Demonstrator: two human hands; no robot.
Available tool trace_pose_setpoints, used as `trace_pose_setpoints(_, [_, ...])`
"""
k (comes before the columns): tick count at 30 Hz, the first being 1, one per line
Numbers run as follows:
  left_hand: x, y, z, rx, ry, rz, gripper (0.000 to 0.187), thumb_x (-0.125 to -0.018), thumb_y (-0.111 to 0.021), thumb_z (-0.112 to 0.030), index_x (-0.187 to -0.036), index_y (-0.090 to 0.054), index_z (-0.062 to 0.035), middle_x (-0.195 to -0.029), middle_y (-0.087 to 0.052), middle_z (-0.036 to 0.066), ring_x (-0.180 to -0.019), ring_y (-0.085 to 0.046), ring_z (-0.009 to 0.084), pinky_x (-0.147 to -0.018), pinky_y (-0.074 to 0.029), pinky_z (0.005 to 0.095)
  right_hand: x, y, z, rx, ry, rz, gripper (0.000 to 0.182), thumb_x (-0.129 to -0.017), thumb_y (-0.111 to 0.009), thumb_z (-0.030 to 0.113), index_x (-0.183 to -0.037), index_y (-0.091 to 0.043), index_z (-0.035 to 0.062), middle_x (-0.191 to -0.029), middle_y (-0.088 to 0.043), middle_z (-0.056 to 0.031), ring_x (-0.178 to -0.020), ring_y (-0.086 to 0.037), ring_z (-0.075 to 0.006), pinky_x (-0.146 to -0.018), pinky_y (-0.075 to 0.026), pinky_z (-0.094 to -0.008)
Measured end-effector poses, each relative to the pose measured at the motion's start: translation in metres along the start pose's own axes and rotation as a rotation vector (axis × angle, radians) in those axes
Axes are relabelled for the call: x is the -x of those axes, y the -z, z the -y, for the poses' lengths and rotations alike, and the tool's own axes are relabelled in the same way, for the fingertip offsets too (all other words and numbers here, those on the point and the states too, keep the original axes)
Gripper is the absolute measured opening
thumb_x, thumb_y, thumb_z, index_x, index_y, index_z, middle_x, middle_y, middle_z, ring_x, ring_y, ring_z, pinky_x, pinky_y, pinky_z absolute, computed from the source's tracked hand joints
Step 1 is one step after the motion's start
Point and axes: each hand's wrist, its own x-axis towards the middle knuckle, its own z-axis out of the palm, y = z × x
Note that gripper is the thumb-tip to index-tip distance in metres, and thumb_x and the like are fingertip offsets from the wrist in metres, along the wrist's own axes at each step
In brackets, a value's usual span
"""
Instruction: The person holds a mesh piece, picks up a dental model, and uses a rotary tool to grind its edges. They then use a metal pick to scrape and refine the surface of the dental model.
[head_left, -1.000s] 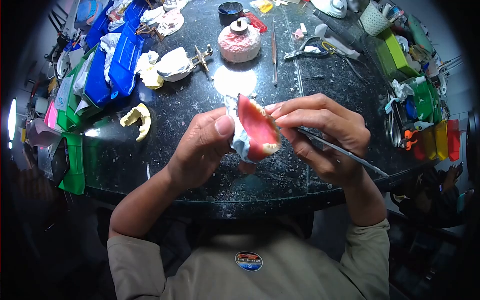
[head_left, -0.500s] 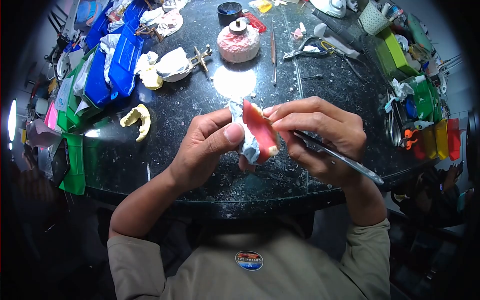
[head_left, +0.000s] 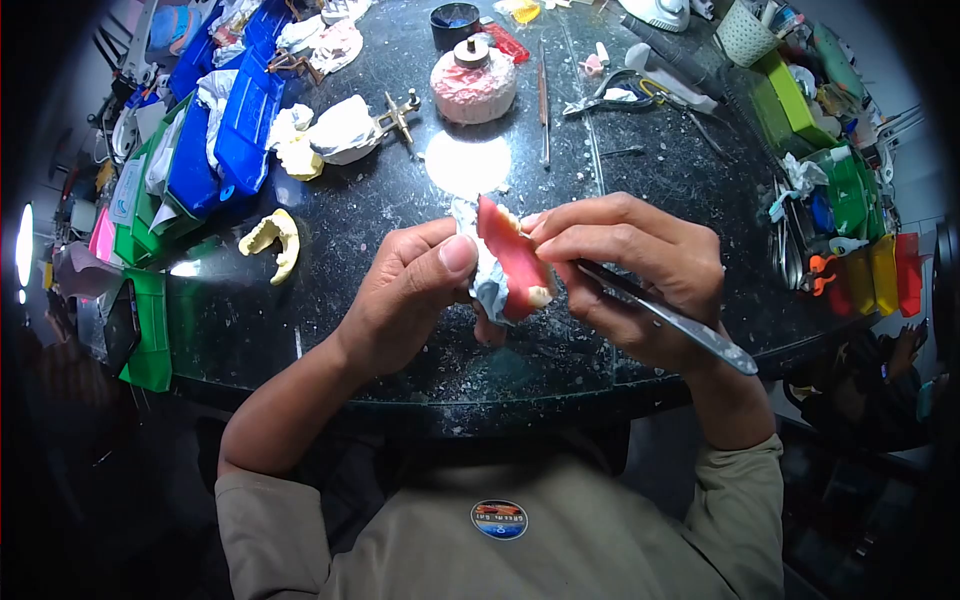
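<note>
My left hand point(head_left: 415, 285) is closed around a pale plaster dental model point(head_left: 490, 283), thumb on its near side. On that model sits a pink denture base point(head_left: 512, 262) with whitish teeth along its right edge. My right hand point(head_left: 640, 275) grips a metal wax knife point(head_left: 670, 318), its wide blade pointing down and to the right. The thumb and fingertips of this hand are at the teeth; the knife's other end is hidden by the fingers. Both hands are held above the dark bench, just below a bright patch of light.
A spirit lamp point(head_left: 473, 85) coated in pink wax stands at the back. Left of it lie a plaster-loaded articulator point(head_left: 350, 130) and a yellowish horseshoe-shaped piece point(head_left: 272, 243). Pliers point(head_left: 620, 95) and a thin tool point(head_left: 544, 105) lie behind my hands. Coloured bins point(head_left: 245, 125) line both sides.
The model with the denture base has turned slightly, so more of the teeth show. My right hand and the knife have shifted a little left, with the blade tip lower.
</note>
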Motion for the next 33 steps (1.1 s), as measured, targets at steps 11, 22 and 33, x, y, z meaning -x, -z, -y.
trace_pose_setpoints(11, [-0.0001, -0.0039, -0.0021, 0.035, 0.021, -0.025, 0.055, -0.096, -0.049, -0.047, -0.11, -0.059, 0.006, -0.095, -0.068, 0.014, -0.077, -0.066, 0.0169, -0.063, -0.054, 0.028, -0.0003, -0.0011, -0.0003, 0.018, 0.013, -0.011, 0.024, -0.07, -0.068, -0.009, -0.093, -0.068, -0.0004, -0.095, -0.069, -0.0164, -0.089, -0.071, -0.0254, -0.078, -0.059, -0.0338])
trace_pose_setpoints(22, [-0.0005, -0.002, -0.0001, 0.025, 0.018, 0.0, 0.055, -0.097, -0.049, -0.047, -0.11, -0.059, 0.0051, -0.095, -0.068, 0.014, -0.077, -0.066, 0.0166, -0.063, -0.054, 0.028, -0.0002, -0.0008, -0.0001, 0.029, 0.026, -0.02, 0.024, -0.069, -0.067, -0.01, -0.092, -0.068, -0.0009, -0.095, -0.07, -0.0163, -0.089, -0.071, -0.0251, -0.078, -0.059, -0.0338])
trace_pose_setpoints(33, [0.0002, -0.0019, -0.0011, 0.031, 0.033, 0.002, 0.059, -0.095, -0.049, -0.049, -0.111, -0.059, 0.0061, -0.095, -0.067, 0.015, -0.079, -0.066, 0.0167, -0.061, -0.054, 0.0276, -0.0004, 0.001, 0.0006, 0.013, 0.02, 0.005, 0.024, -0.07, -0.066, -0.011, -0.091, -0.068, -0.0007, -0.094, -0.07, -0.0159, -0.09, -0.071, -0.0256, -0.079, -0.059, -0.0347])
